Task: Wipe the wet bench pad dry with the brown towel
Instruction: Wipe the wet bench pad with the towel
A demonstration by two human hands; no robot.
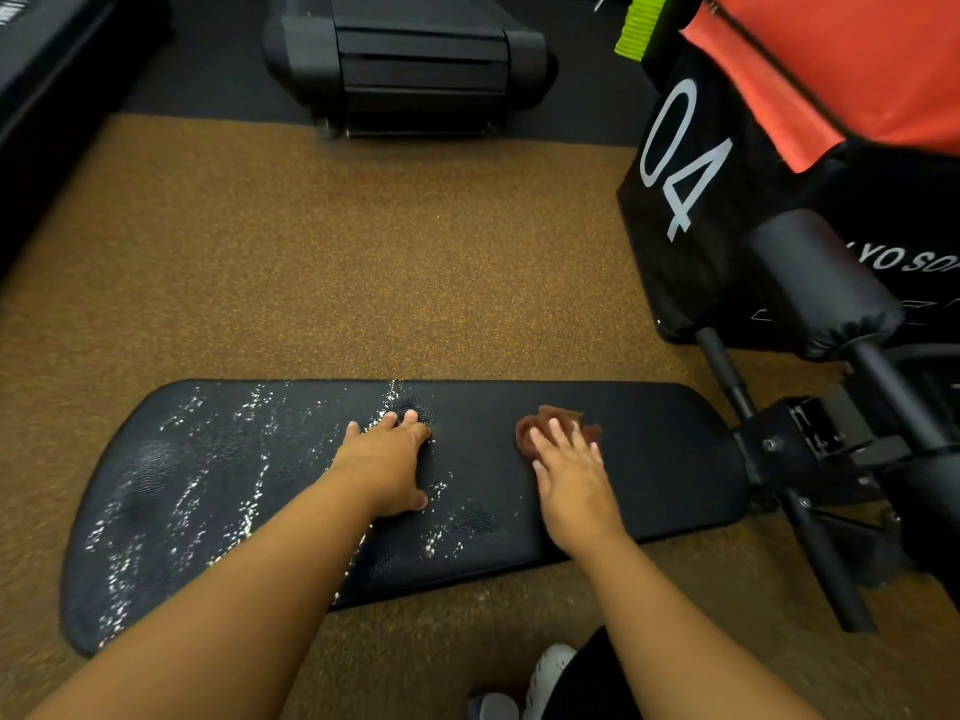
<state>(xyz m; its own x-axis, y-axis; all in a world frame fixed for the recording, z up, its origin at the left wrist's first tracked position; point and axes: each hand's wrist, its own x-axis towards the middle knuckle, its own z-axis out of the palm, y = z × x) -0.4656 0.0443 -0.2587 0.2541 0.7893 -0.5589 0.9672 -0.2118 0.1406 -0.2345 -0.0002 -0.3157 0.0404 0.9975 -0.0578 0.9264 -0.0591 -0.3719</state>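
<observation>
Where the speckled brown floor (322,262) met darker flooring farther off, we saw 1 black bench pad (649,459) lying long and flat across the foreground. White droplets streaked the pad's left part, while the part by the frame looked plain black. We counted 2 hands on the pad. The left hand (387,465) lay near the pad's middle with its fingers spread flat on the wet surface, grasping nothing. The right hand (571,475) lay toward the frame end, straight fingers pressing down on 1 brown towel (535,426), which sat bunched on the pad near its far edge. Beyond the pad's right end stood a black metal frame (810,459) with 1 padded roller (821,283), and behind that a black bag marked 04 (691,163) with an orange panel. Past the pad's far edge, across the floor, sat 1 black machine base (410,59). Just nearer than the pad, a light shoe (548,672) showed.
</observation>
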